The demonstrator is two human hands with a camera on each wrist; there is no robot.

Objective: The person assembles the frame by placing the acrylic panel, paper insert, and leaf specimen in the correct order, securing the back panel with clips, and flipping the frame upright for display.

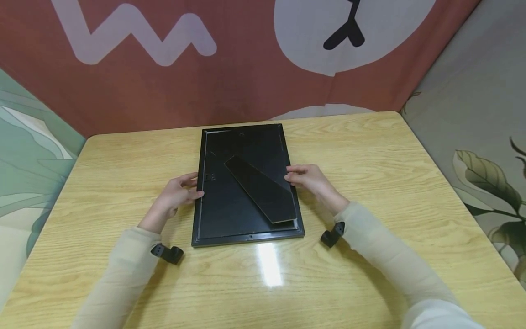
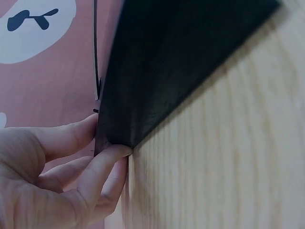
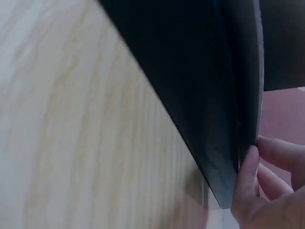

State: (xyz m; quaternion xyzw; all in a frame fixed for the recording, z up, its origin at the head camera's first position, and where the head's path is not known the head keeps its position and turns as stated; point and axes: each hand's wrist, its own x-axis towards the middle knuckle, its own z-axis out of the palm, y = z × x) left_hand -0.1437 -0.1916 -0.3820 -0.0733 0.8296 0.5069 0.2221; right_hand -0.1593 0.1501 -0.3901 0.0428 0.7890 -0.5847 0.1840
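Observation:
A black picture frame (image 1: pixel 248 237) lies on the table with its back facing up. Its folding stand leg (image 1: pixel 263 192) slants across the backing board (image 1: pixel 230 210). My left hand (image 1: pixel 178 194) grips the frame's left side, thumb above and fingers along the outer edge, as the left wrist view shows close up. On the opposite side, my right hand (image 1: pixel 310 180) pinches the backing board's right edge between thumb and finger. In the right wrist view that board (image 3: pixel 250 71) bows up from the frame (image 3: pixel 190 95), its thin pale edge showing. The frame's front is hidden underneath.
The wooden table (image 1: pixel 361 155) has rounded far corners and carries a bright light reflection in front of the frame. A red printed cloth (image 1: pixel 242 82) hangs right behind its far edge. Patterned cloths stand at the left and right. Small black cameras (image 1: pixel 168 253) sit on both wrists.

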